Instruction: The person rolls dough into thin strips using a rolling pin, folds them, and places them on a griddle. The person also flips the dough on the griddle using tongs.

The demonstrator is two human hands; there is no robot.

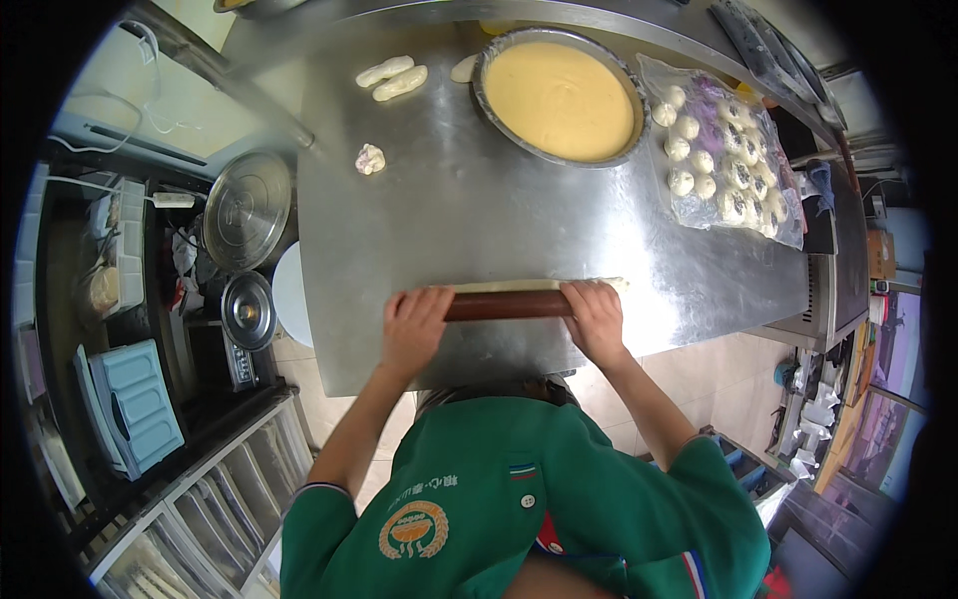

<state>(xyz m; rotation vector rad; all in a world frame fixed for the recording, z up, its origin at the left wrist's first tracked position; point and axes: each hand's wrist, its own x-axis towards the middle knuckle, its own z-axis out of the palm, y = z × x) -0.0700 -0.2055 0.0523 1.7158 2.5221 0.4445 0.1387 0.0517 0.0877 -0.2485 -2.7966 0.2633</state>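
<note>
A dark brown wooden rolling pin (pixel 509 305) lies crosswise near the front edge of the steel table. My left hand (pixel 416 324) is wrapped over its left end and my right hand (pixel 597 321) over its right end. Just beyond the pin shows a long, thin strip of pale dough (pixel 529 286), partly covered by the pin and reaching past my right fingers. Farther off on the left sits a small dough lump (pixel 370 159) with purplish specks. Two elongated dough pieces (pixel 394 77) lie side by side at the back.
A big metal bowl (pixel 635 135) of yellow batter stands at the back, another dough piece (pixel 463 69) against its left side. Plastic sheeting (pixel 714 213) with several dough balls covers the back right of the steel table (pixel 479 215). Left of the table are round metal lids (pixel 246 212).
</note>
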